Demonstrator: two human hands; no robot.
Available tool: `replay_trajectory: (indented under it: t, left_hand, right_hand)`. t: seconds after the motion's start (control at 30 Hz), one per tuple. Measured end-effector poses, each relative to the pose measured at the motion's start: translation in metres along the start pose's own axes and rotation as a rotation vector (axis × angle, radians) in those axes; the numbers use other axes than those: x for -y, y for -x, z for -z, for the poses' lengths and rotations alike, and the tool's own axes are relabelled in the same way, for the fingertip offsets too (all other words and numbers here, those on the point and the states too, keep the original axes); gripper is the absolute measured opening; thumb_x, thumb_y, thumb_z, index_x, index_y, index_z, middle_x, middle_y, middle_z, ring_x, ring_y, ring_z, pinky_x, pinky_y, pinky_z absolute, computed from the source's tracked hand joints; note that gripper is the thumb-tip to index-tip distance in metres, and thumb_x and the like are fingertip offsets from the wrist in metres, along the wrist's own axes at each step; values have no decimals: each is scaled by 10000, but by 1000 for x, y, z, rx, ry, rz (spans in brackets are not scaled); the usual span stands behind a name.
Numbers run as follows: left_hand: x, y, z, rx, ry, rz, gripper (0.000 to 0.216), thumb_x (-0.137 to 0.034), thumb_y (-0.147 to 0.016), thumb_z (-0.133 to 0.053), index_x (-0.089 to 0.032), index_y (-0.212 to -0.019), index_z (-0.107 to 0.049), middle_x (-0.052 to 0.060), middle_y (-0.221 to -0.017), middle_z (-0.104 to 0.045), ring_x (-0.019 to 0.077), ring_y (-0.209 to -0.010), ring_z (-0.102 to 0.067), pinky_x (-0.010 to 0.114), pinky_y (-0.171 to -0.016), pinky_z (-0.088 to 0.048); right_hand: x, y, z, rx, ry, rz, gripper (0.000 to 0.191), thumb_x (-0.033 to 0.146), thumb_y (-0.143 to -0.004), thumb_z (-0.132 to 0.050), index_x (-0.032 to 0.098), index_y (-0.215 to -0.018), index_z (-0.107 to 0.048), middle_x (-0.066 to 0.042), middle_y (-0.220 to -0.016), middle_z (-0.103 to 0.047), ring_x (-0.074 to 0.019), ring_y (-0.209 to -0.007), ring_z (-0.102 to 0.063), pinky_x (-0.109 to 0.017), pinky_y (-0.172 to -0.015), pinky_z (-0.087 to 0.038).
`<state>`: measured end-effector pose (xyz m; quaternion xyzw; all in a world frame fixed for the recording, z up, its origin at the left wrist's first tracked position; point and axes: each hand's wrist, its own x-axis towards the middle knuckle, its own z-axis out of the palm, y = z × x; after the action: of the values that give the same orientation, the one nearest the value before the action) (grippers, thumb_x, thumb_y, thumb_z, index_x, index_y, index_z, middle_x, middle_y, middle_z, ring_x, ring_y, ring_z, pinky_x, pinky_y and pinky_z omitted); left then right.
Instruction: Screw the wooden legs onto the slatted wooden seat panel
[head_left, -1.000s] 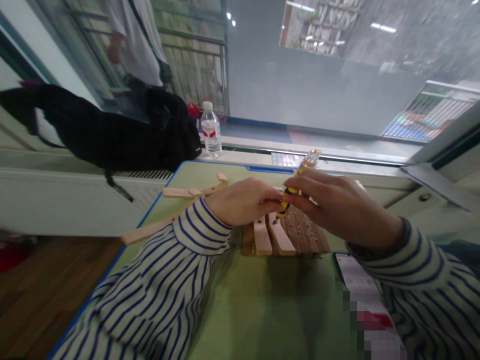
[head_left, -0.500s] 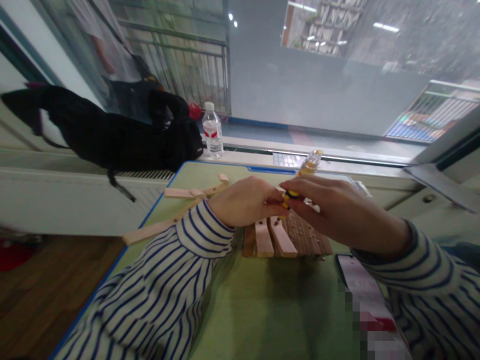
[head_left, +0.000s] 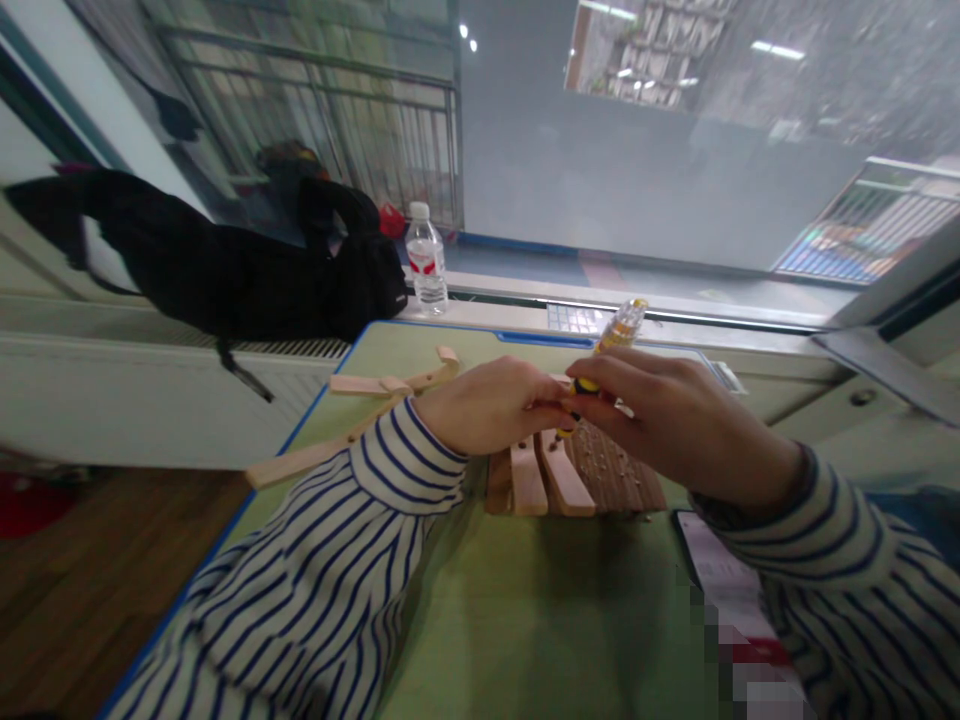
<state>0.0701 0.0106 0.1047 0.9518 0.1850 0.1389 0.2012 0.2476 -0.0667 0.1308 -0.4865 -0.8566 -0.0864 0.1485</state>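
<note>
A screwdriver (head_left: 622,324) with a clear and yellow handle leans up and to the right, its tip down at a screw in a pale wooden strip (head_left: 568,484). Around the lower handle my right hand (head_left: 671,415) is closed with thumb and fingertips. My left hand (head_left: 491,405) is closed too, pinching low on the screwdriver, close to the tip. Beside that strip lies a second pale strip (head_left: 529,484) with a dark screw in it. Both strips rest on a brown wooden board (head_left: 626,475) dotted with small screws. My left fingers hide the far ends of the strips.
More jointed wooden strips (head_left: 292,465) lie left of my left forearm on the green table (head_left: 465,640). A phone (head_left: 716,560) sits under my right wrist. Beyond the table are a water bottle (head_left: 426,265) and a black bag (head_left: 262,275) on the sill by the window.
My right hand has shifted slightly on the screwdriver, its fingers turned a little. My left hand stays put. A person outside the window has moved off to the left.
</note>
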Motion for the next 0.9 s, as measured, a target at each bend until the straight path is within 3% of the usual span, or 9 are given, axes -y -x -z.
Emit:
replay_trajectory:
  t: [0.23, 0.53, 0.77, 0.9]
  left_hand:
    - [-3, 0, 2, 2, -5, 22, 204, -274, -877, -473, -201, -901, -662, -13, -767, -665, 95, -665, -573, 202, -586, -334]
    - [-1, 1, 3, -53, -27, 44, 256, -375, -826, -532, -171, -758, -671, -37, -594, -596, 69, -566, -509, 197, -536, -288]
    - [0, 2, 1, -34, -36, 48, 243, -360, -832, -524, -186, -808, -693, -15, -647, -632, 77, -584, -535, 198, -537, -295]
    - [1, 2, 1, -18, -35, 53, 248, -366, -838, -520, -191, -809, -694, -15, -648, -642, 81, -593, -547, 198, -542, -304]
  right_hand:
    - [-1, -1, -1, 4, 14, -3, 300, 389, -905, -403, 174, -1013, -581, -49, -863, -614, -143, -727, -539, -260, -597, -338]
    - [3, -3, 1, 15, 42, -28, 308, 411, -906, -388, 185, -969, -588, -34, -843, -610, -140, -694, -531, -269, -583, -336]
    - [2, -1, 3, 24, -105, 30, 315, 312, -882, -452, 182, -1158, -528, -74, -1036, -632, -157, -833, -590, -271, -667, -415]
    - [1, -1, -1, 13, -154, 65, 280, 267, -901, -411, 185, -1126, -557, -65, -1021, -646, -148, -842, -595, -274, -694, -433]
